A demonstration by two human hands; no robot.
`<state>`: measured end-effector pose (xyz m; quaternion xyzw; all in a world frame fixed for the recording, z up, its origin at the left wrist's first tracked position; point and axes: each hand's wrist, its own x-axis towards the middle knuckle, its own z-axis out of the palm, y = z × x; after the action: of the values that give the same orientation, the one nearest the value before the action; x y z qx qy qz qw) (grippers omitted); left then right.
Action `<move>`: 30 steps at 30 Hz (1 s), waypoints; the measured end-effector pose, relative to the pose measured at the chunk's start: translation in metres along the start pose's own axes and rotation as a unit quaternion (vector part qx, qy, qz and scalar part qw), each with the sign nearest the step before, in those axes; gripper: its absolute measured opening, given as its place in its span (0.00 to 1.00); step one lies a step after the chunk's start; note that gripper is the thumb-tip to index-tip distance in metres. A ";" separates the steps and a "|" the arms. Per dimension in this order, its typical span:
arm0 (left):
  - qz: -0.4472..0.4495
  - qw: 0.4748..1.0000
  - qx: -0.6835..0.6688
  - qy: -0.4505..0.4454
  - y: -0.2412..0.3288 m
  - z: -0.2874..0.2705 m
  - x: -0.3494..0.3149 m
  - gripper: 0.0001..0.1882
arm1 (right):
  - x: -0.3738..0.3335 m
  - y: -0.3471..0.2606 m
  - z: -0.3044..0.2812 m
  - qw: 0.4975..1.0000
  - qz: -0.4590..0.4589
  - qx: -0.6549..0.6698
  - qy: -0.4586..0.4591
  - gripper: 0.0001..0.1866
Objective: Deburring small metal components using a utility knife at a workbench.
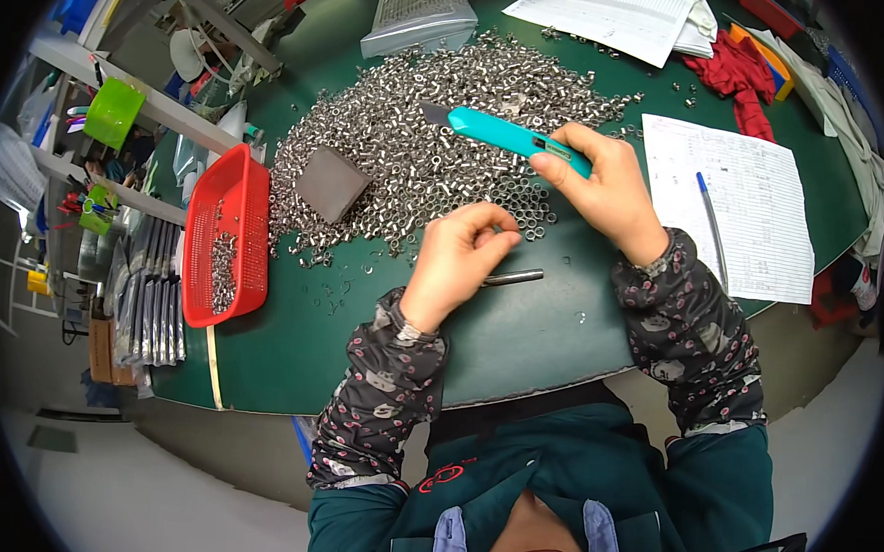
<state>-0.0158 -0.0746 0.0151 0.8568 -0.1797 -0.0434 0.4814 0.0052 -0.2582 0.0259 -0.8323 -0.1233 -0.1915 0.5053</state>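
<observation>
My right hand (612,185) grips a teal utility knife (512,134) by its handle. The dark blade points left over a large heap of small shiny metal rings (425,108). At the near edge of the heap, my left hand (459,260) has its thumb and forefinger pinched together. Whatever may be between those fingertips is too small to make out. A short dark metal rod (514,277) shows just beside the left hand, its left end hidden by the fingers. A grey square block (333,184) rests on the left side of the heap.
A red perforated basket (257,258) holding some rings stands at the left. On the right, a printed sheet (776,192) lies under a blue pen (709,224). Farther back are a plastic bag of parts (418,23), more papers (601,17) and a red cloth (732,77).
</observation>
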 end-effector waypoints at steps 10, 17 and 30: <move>0.122 0.973 0.198 -0.004 0.005 0.020 0.003 0.04 | -0.001 -0.002 -0.001 1.000 -0.008 -0.009 -0.011 0.18; 0.093 0.987 0.128 0.011 -0.003 0.015 0.002 0.03 | -0.001 0.001 0.001 1.000 0.000 -0.011 -0.021 0.17; 0.108 0.977 0.182 -0.028 -0.004 0.012 0.003 0.06 | 0.000 0.001 0.001 0.999 -0.006 -0.036 -0.032 0.17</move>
<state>-0.0153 -0.0835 0.0057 0.9041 -0.2895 0.0188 0.3137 0.0062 -0.2575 0.0244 -0.8549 -0.1368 -0.1723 0.4698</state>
